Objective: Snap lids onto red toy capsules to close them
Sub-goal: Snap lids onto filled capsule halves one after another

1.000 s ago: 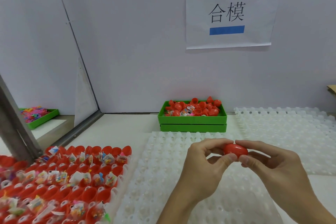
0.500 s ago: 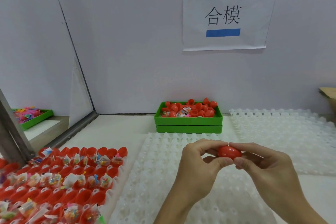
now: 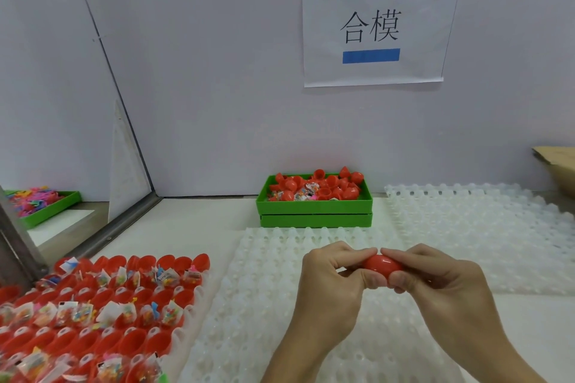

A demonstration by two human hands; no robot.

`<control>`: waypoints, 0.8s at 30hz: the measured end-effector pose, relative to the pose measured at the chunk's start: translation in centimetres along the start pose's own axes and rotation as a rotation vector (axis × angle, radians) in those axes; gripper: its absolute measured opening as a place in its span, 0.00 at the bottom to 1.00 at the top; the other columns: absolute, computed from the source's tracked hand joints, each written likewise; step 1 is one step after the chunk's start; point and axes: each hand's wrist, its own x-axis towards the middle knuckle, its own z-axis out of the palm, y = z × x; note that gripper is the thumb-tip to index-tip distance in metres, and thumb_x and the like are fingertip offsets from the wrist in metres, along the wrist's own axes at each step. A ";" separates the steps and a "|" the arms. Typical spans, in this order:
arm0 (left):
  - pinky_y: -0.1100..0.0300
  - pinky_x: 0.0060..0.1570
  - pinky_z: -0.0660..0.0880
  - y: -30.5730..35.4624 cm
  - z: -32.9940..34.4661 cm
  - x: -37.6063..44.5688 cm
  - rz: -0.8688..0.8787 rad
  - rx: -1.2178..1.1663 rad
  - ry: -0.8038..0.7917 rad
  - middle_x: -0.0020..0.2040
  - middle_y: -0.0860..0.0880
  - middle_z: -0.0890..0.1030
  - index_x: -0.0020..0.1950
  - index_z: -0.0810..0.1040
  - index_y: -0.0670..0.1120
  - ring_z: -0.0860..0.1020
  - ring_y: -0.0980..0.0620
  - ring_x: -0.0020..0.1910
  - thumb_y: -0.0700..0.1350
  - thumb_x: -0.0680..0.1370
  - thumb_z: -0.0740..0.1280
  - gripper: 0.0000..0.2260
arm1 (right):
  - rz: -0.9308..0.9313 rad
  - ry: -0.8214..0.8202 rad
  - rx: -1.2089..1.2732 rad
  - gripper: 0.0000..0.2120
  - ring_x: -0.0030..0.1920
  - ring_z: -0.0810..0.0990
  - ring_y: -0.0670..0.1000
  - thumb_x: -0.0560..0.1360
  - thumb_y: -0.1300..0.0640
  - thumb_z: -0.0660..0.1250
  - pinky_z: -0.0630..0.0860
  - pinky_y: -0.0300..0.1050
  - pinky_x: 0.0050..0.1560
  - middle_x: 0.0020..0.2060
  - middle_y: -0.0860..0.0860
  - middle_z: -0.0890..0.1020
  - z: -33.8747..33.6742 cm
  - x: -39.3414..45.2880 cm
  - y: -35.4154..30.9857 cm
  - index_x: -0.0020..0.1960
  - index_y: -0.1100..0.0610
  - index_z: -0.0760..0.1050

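A red capsule [image 3: 382, 265] is held between both hands above a white cell tray [image 3: 280, 305].

The capsule is pinched on its left end by the left hand [image 3: 333, 283] and on its right end by the right hand [image 3: 435, 283], with thumbs below and forefingers above; the fingers of both hands are curled around it, and the capsule lies sideways in the air, over the middle tray. On the left, a tray of open red capsule halves [image 3: 102, 314] is seen, many filled with small toy packets. At the back, near the wall, a green box [image 3: 314, 208] with loose red lids is placed. A second white tray [image 3: 485, 227] lies to the right. A paper sign [image 3: 376, 25] with blue tape is fixed on the wall.
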 end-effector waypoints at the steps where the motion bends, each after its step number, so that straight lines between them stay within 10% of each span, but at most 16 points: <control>1: 0.69 0.41 0.76 0.0 0.1 -0.1 0.008 0.016 -0.001 0.35 0.59 0.80 0.51 0.87 0.45 0.79 0.61 0.40 0.31 0.70 0.74 0.14 | 0.001 -0.005 -0.012 0.20 0.29 0.77 0.47 0.64 0.78 0.72 0.76 0.36 0.33 0.31 0.52 0.81 0.0 0.0 0.0 0.43 0.54 0.85; 13: 0.68 0.42 0.77 0.0 0.4 -0.5 0.059 0.064 -0.009 0.37 0.56 0.74 0.52 0.86 0.46 0.76 0.58 0.40 0.32 0.73 0.72 0.12 | -0.071 0.001 -0.119 0.24 0.30 0.78 0.45 0.65 0.81 0.70 0.75 0.32 0.34 0.29 0.45 0.80 0.2 -0.1 0.4 0.43 0.52 0.85; 20: 0.61 0.48 0.79 0.4 0.0 -0.3 0.161 0.253 0.026 0.42 0.56 0.76 0.51 0.85 0.48 0.77 0.58 0.43 0.42 0.75 0.72 0.07 | 0.005 -0.112 -0.231 0.16 0.44 0.84 0.44 0.75 0.68 0.68 0.79 0.36 0.46 0.43 0.43 0.86 0.1 -0.2 -0.3 0.56 0.50 0.82; 24: 0.67 0.42 0.75 0.0 0.3 -0.6 0.313 0.477 -0.047 0.44 0.55 0.71 0.56 0.82 0.48 0.73 0.60 0.43 0.41 0.76 0.70 0.09 | 0.103 -0.118 -0.138 0.12 0.44 0.85 0.40 0.75 0.58 0.71 0.77 0.31 0.44 0.41 0.41 0.87 1.4 -0.8 -0.7 0.43 0.40 0.84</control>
